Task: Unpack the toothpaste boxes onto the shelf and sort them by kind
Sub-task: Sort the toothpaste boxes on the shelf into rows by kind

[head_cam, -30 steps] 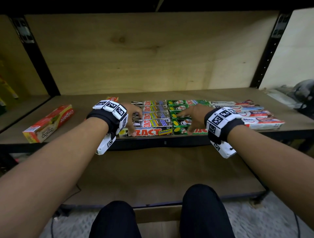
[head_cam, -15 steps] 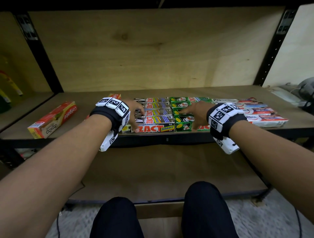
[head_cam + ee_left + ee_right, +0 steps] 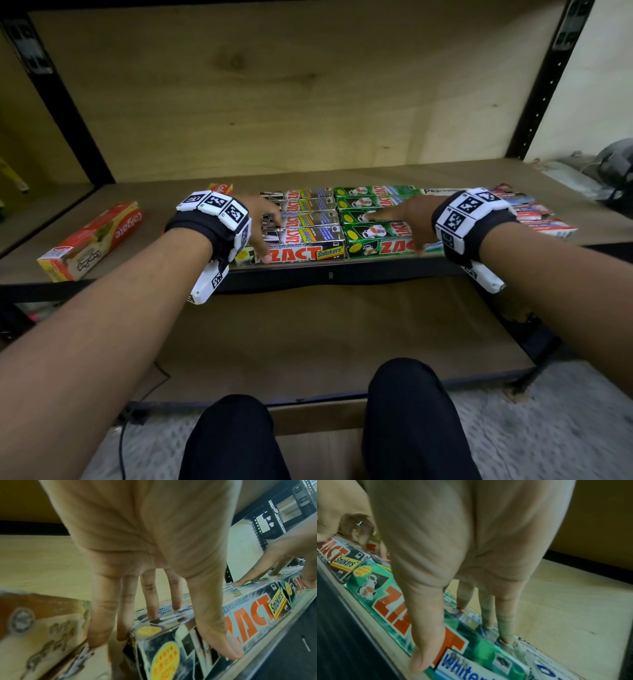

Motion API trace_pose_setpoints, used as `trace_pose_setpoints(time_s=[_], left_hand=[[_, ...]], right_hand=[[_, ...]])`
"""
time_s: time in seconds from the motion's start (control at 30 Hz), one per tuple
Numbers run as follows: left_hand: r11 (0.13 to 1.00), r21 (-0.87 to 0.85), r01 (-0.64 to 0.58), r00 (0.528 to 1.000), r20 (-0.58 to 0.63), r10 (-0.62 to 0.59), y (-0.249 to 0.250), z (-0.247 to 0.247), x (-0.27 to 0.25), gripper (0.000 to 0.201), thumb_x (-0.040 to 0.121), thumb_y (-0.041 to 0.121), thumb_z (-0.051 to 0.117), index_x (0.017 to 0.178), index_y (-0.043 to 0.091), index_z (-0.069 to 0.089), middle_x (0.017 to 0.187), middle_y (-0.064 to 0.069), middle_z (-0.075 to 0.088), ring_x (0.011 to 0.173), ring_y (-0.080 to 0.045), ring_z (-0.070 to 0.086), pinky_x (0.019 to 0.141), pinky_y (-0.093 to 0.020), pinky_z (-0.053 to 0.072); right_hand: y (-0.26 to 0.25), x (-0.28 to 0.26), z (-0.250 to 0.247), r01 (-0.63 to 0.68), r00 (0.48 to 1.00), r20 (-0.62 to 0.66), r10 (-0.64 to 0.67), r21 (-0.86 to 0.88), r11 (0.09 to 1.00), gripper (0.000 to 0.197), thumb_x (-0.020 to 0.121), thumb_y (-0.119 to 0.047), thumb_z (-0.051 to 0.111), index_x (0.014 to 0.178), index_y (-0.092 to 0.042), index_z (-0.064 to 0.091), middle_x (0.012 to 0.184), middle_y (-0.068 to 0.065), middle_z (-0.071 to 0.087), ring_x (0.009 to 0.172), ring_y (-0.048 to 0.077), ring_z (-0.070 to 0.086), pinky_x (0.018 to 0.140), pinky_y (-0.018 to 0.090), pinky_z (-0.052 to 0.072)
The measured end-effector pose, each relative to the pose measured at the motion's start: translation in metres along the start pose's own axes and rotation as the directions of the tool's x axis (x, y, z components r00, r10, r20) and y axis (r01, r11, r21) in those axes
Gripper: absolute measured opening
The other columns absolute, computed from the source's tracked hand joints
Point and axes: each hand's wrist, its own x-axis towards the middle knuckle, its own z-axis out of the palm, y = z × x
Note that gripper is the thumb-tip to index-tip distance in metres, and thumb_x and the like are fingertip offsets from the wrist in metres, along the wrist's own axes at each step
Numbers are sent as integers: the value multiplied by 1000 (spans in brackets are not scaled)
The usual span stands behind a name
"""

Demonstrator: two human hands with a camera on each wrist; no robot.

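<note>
Black ZACT Smokers boxes [image 3: 308,236] lie in a row of several at the shelf's front edge, with green ZACT boxes [image 3: 373,212] right beside them. My left hand [image 3: 267,233] rests on the black row. Its fingers [image 3: 175,595] lie straight over the tops and left end, and its thumb is on the front box [image 3: 248,615]. My right hand [image 3: 404,226] presses flat on the green row. Its thumb touches the front green box [image 3: 388,601], and straight fingers [image 3: 505,622] touch the tops. Neither hand holds a box.
White and red boxes [image 3: 537,219] lie in a row right of the green ones. A red Colgate box [image 3: 92,240] lies loose at the left, another [image 3: 221,188] behind my left wrist. The shelf board [image 3: 342,174] has a wooden back wall and black uprights [image 3: 534,102].
Both hands stay on the same rows, shifted only slightly. The head view has tilted a little, and the boxes have not visibly moved.
</note>
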Motion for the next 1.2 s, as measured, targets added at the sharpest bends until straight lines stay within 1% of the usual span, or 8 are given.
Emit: trace_pose_setpoints(time_s=[0.4, 0.53, 0.67, 0.8, 0.93, 1.07, 1.17, 1.2], left_hand=[[1000, -5, -9, 1000, -20, 9, -2, 2, -7, 82, 61, 48, 88, 135, 32, 55, 145, 3, 48, 129, -21, 50, 103, -35, 43], [999, 17, -35, 998, -45, 36, -5, 3, -10, 85, 62, 52, 86, 138, 35, 52, 147, 5, 47, 129, -21, 50, 102, -34, 43], [999, 41, -31, 998, -52, 33, -8, 4, -9, 87, 63, 55, 84, 140, 36, 50, 146, 4, 49, 127, -22, 51, 101, -36, 46], [999, 27, -42, 997, -68, 44, -11, 7, -8, 87, 63, 53, 85, 141, 35, 49, 145, 6, 49, 126, -21, 52, 100, -34, 47], [997, 36, -62, 993, -96, 66, -16, 10, -6, 88, 60, 58, 84, 139, 35, 52, 143, 7, 52, 123, -18, 55, 97, -33, 49], [997, 18, -81, 990, -111, 82, -19, 11, -3, 88, 59, 58, 85, 138, 38, 52, 141, 11, 54, 122, -16, 56, 95, -30, 48], [997, -15, -81, 992, -101, 79, -21, 9, -1, 89, 56, 58, 86, 136, 41, 52, 141, 14, 53, 124, -15, 55, 96, -30, 48], [997, -34, -76, 992, -102, 72, -22, 9, -1, 89, 55, 57, 87, 135, 42, 53, 141, 14, 53, 124, -14, 55, 95, -30, 48]], right_hand=[[1, 5, -5, 10, 998, 65, -10, -2, 1000, 109, 81, -17, 78, 150, -53, 1, 158, 5, 28, 122, 24, 55, 99, 38, 49], [-9, -2, -28, 61, 996, 56, -65, 72, 996, 74, 92, -31, 63, 153, -39, 22, 160, -4, 24, 144, 21, 29, 114, 41, 29], [-28, 22, -53, 115, 993, -38, -111, 165, 979, 48, 96, -22, 51, 143, -33, 46, 152, -1, 39, 135, 21, 40, 110, 38, 34], [-52, 67, -72, 160, 981, -142, -131, 224, 961, 39, 97, -26, 48, 135, -33, 51, 147, -4, 45, 126, 21, 48, 105, 37, 41], [-73, 101, -87, 131, 985, -143, -98, 239, 962, 48, 97, -18, 46, 142, -35, 44, 146, -6, 44, 123, 22, 51, 91, 31, 47], [-91, 120, -95, 122, 991, -74, -109, 210, 970, 55, 97, -17, 49, 147, -36, 38, 153, -4, 36, 132, 22, 45, 91, 26, 43], [-92, 141, -99, 104, 994, -47, -100, 93, 990, 66, 83, -33, 67, 135, -62, 38, 148, -15, 43, 119, 20, 58, 91, 27, 49], [-92, 144, -99, 121, 992, -38, -119, 74, 990, 62, 85, -33, 67, 134, -61, 41, 147, -14, 45, 118, 21, 58, 92, 30, 51]])
